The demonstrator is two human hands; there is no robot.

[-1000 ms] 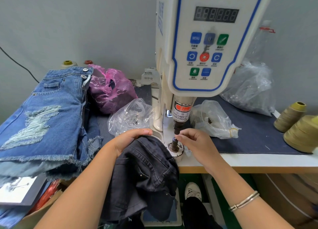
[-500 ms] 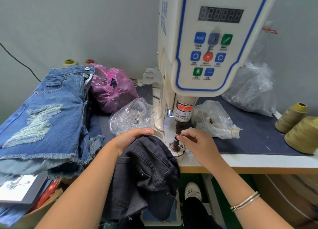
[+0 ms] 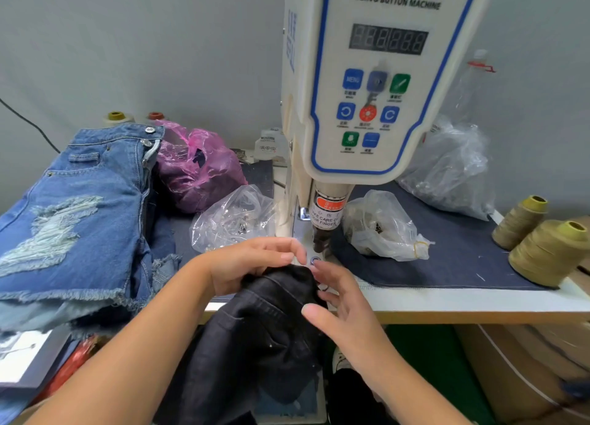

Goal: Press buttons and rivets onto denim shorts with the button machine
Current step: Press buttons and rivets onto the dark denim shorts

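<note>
Right hand (image 3: 346, 309) off the die (fingers spread), left hand (image 3: 255, 261) gripping black shorts (image 3: 271, 322) — under button machine (image 3: 367, 89)

Button machine (image 3: 367, 82): top cut off by the upper edge; small labels under the panel keys too small to read. Lower die hidden behind the black shorts (image 3: 265, 322), which ran out of view at the bottom edge. Right hand (image 3: 344, 303) blurred; its contact with the fabric could not be told. Contents of the clear bags (image 3: 383, 229) indistinct.
</note>
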